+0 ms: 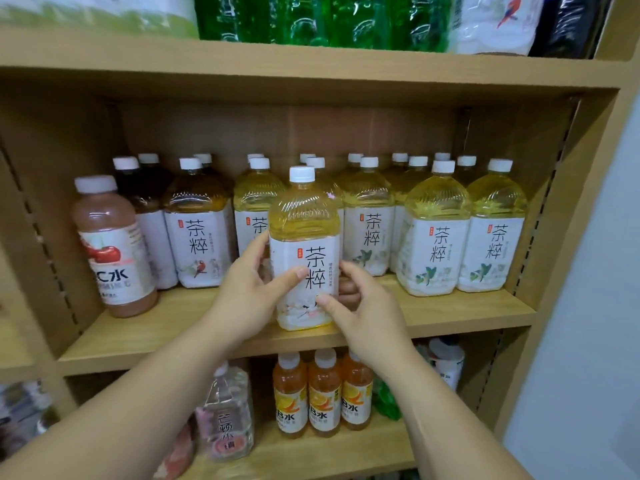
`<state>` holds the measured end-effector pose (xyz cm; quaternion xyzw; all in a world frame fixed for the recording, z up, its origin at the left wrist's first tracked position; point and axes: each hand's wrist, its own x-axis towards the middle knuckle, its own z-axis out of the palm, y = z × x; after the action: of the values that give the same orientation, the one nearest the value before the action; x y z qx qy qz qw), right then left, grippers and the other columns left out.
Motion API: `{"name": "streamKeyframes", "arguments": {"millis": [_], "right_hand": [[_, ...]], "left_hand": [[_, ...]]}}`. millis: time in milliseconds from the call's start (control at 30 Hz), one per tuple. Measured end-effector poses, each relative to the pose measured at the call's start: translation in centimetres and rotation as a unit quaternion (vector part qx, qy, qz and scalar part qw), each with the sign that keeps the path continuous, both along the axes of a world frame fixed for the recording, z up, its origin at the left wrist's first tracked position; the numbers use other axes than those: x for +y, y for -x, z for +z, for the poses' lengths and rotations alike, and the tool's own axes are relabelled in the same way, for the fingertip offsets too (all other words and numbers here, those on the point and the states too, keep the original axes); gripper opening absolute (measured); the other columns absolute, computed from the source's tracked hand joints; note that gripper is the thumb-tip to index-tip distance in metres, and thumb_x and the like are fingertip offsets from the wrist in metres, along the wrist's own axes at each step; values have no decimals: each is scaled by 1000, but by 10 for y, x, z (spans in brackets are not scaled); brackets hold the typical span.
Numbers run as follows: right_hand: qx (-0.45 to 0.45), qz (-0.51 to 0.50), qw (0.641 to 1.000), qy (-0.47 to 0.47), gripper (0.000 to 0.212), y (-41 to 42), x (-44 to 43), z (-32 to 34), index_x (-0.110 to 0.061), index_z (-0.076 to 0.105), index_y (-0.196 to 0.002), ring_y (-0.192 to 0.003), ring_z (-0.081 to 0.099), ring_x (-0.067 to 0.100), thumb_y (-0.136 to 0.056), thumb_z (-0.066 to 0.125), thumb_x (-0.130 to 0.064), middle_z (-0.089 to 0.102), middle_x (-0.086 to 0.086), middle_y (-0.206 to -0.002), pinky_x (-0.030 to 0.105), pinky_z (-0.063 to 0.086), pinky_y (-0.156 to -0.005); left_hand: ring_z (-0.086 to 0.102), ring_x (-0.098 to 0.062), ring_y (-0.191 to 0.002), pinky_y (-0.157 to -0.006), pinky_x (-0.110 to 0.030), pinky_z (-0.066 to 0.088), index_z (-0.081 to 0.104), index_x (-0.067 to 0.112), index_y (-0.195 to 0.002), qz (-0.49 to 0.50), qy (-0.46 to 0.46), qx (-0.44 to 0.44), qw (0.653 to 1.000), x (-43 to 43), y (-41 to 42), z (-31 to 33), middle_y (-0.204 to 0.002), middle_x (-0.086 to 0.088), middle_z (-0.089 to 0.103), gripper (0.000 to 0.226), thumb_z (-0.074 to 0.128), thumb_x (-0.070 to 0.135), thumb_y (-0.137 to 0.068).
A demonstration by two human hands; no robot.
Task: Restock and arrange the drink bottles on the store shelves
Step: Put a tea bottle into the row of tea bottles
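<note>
Both hands are gripping one tea bottle at the front edge of the middle shelf. The left hand is curling thumb and fingers round the label's left side. The right hand is pinching the lower right side, thumb in front and fingers behind. The bottle is standing upright with its white cap on, ahead of the row of matching tea bottles. Whether its base is resting on the board or hovering just above it cannot be told.

To do this step well, the person should be keeping the bottle upright, holding it low for control and easing it straight back. It should end level with its neighbours, label facing out, without knocking them.

The label is reading 茶粹 in large black characters, with a small red stamp too small to read. The darker tea bottles at left are carrying the same name. A pink bottle at far left is showing "C水" under a cherry picture. On the lower shelf, three orange bottles are showing "B水".
</note>
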<state>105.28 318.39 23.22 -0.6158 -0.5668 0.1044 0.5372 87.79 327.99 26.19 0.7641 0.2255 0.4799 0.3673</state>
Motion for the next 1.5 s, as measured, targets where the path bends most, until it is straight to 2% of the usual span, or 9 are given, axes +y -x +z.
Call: {"name": "streamKeyframes", "arguments": {"millis": [167,267,367,633,767,933,1167,1367,1500], "right_hand": [[-23,4,1000,0,58,40,23,-1,-47,48,-141,-95,66,-10,-90,75,-37,71,-24,-114,23,57,-85],[-6,10,1000,12,62,49,31,1,-46,47,-143,-97,67,-10,-90,77,-35,70,-25,-113,21,56,-85],[24,31,999,33,63,47,30,6,-40,49,-145,-97,68,-8,-90,78,-31,69,-23,-116,22,57,-88],[14,28,998,47,56,47,37,10,-36,54,-144,-94,71,-5,-94,75,-27,73,-16,-118,29,59,-90],[4,16,999,48,54,50,49,10,-35,54,-146,-93,71,-5,-95,72,-25,76,-14,-114,28,59,-90],[-16,0,999,45,55,52,55,8,-35,52,-148,-92,70,-8,-96,71,-26,75,-14,-118,22,57,-86],[-24,-19,998,54,57,53,53,10,-40,50,-148,-107,69,7,-96,71,-30,73,-13,-122,37,56,-97],[-92,-58,993,53,51,59,52,2,-44,44,-147,-110,67,8,-99,61,-44,71,-17,-125,36,57,-90],[-84,-56,993,59,48,58,49,1,-40,48,-143,-97,69,1,-98,63,-47,73,-17,-119,36,59,-86]], "left_hand": [[69,-2,-114,-93,-25,58,60,32,-134,29,30,-22,999,8,38,1,-123,19,73,54,77,41,-83],[67,7,-92,-77,-14,56,55,33,-141,84,-2,50,995,12,54,-7,-115,31,71,61,80,35,-85],[66,-4,-80,-67,-12,50,42,37,-153,112,-29,136,984,14,67,-17,-125,26,64,76,80,32,-88],[72,-5,-87,-85,-35,59,30,44,-158,110,-45,176,977,24,69,-18,-134,20,64,81,75,36,-92],[51,10,-118,-101,-24,46,34,42,-156,118,-60,183,974,31,66,-15,-140,27,52,70,69,37,-96],[54,-5,-125,-100,-25,43,31,40,-158,120,-53,190,973,39,65,-17,-145,22,51,71,68,37,-97],[46,-8,-139,-112,-31,42,23,36,-161,125,-26,213,969,37,63,-16,-156,15,47,73,63,38,-100],[54,-7,-132,-108,-31,46,26,38,-159,134,-15,212,968,33,63,-17,-150,16,53,69,63,38,-100],[59,-9,-125,-103,-36,52,29,38,-158,177,-35,219,959,27,62,-20,-149,14,55,70,64,45,-98]]}}
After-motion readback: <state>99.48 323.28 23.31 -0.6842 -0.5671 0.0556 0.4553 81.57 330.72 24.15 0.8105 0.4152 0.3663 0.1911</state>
